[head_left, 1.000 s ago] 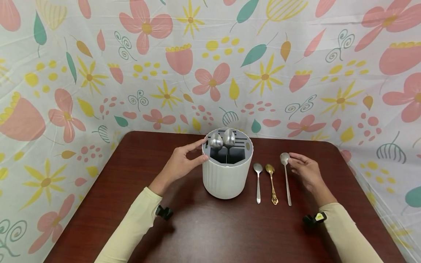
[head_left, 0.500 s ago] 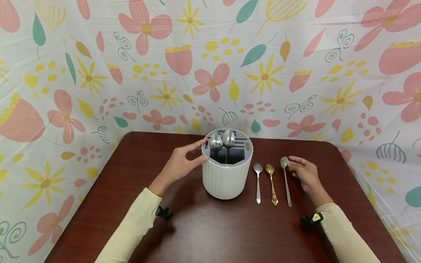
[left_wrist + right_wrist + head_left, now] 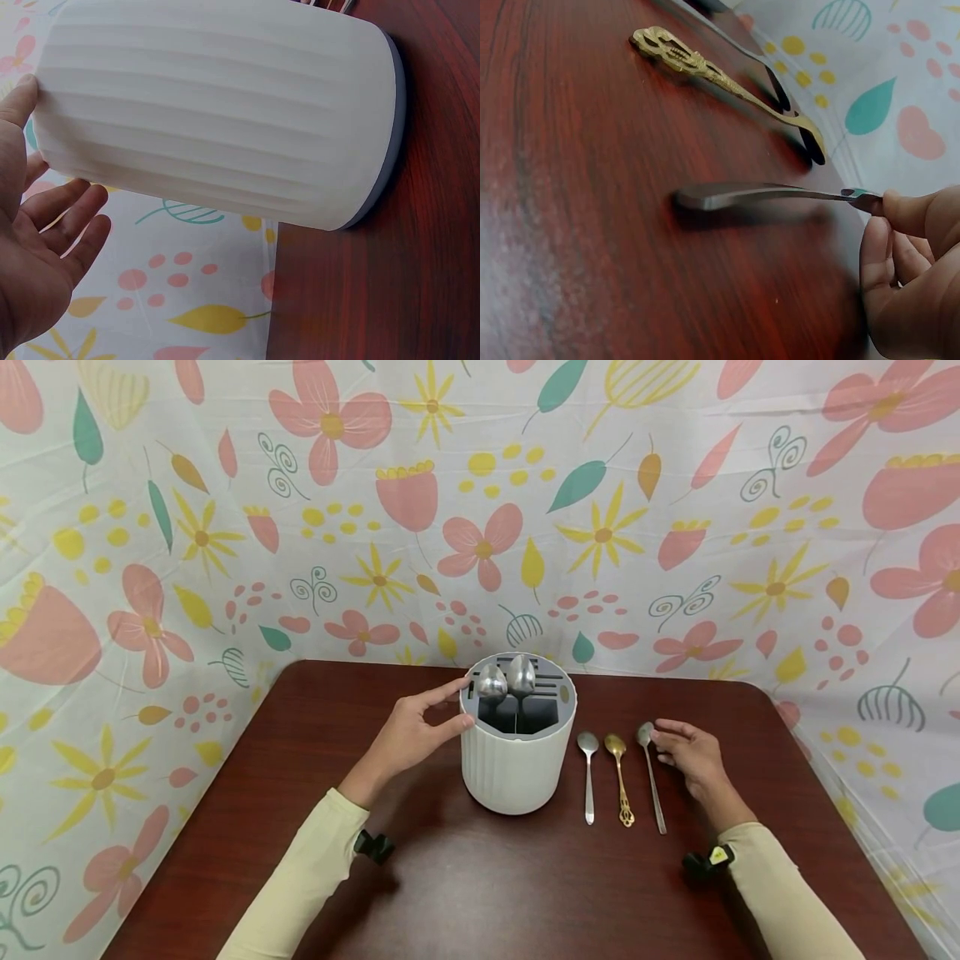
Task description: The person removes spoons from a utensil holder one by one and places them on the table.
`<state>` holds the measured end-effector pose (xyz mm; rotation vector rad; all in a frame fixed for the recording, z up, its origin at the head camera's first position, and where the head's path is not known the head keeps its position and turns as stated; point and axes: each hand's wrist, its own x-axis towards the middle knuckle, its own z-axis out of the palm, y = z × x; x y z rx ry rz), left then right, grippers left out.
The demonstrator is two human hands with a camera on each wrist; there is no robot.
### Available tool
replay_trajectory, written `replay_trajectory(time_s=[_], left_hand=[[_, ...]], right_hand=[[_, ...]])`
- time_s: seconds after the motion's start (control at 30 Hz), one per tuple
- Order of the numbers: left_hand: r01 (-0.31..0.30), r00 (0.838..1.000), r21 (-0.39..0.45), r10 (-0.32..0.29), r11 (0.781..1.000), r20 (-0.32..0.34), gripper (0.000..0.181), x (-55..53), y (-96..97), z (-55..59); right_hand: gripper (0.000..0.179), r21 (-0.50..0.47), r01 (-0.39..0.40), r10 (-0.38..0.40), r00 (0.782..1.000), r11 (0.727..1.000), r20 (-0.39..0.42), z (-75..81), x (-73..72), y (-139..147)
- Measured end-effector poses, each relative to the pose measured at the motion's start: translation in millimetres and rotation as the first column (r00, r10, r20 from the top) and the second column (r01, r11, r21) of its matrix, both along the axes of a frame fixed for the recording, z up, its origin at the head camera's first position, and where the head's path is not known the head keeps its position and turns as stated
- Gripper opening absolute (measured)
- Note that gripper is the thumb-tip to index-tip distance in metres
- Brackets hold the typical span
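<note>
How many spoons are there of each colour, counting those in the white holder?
Silver spoons: 4 (two standing in the white holder, one lying on the table, one pinched at the bowl by the right hand)
Gold spoon: 1 (lying on the table between two silver ones)
Total: 5 spoons

The table point(image 3: 450, 885) is dark red-brown, with wood grain and rounded far corners. On it a white ribbed holder point(image 3: 512, 777) stands upright. To the right of this holder lies a silver spoon point(image 3: 588, 781), and beside it a gold spoon point(image 3: 621, 781) with an ornamented handle; they do not touch. Farther right is a long silver spoon point(image 3: 654, 781), but whether its handle end rests on the table, one cannot tell.
</note>
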<state>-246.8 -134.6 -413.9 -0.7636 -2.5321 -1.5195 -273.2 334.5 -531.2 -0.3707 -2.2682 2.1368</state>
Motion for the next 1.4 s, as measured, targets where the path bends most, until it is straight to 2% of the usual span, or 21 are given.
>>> replay_trajectory(time_s=[0.23, 0.57, 0.87, 0.97, 1.13, 1.27, 1.4], left_hand=[[-0.006, 1.0, -0.001, 0.006, 1.0, 0.006, 0.058, 0.4, 0.2, 0.1], [-0.014, 1.0, -0.009, 0.014, 1.0, 0.005, 0.057, 0.3, 0.4, 0.0], [-0.011, 1.0, -0.005, 0.011, 1.0, -0.003, 0.057, -0.1, 0.2, -0.1], [-0.02, 1.0, -0.009, 0.02, 1.0, -0.007, 0.056, -0.6, 0.0, -0.4], [-0.029, 1.0, -0.011, 0.029, 1.0, -0.006, 0.056, -0.9, 0.1, -1.3], [-0.022, 1.0, -0.003, 0.022, 1.0, -0.002, 0.056, -1.4, 0.2, -1.7], [-0.016, 1.0, 0.001, 0.016, 1.0, -0.002, 0.057, -1.3, 0.7, -1.2]], right_hand=[[0.052, 0.073, -0.025, 0.024, 1.0, 0.997, 0.011, -1.3, -0.6, 1.7], [0.05, 0.122, -0.031, 0.034, 0.999, 0.992, -0.024, -4.9, -1.1, 4.0], [0.055, 0.279, -0.066, 0.068, 0.998, 0.958, 0.001, -0.2, 7.3, 7.5], [0.056, 0.33, -0.086, 0.094, 0.996, 0.94, -0.009, 1.8, 10.4, 9.0], [0.055, 0.43, -0.078, 0.134, 0.986, 0.899, -0.101, 5.3, 15.8, 10.6], [0.048, 0.538, -0.046, 0.176, 0.965, 0.841, -0.192, 10.8, 19.7, 9.3], [0.044, 0.629, -0.027, 0.216, 0.95, 0.777, -0.227, 22.3, 25.1, 8.6]])
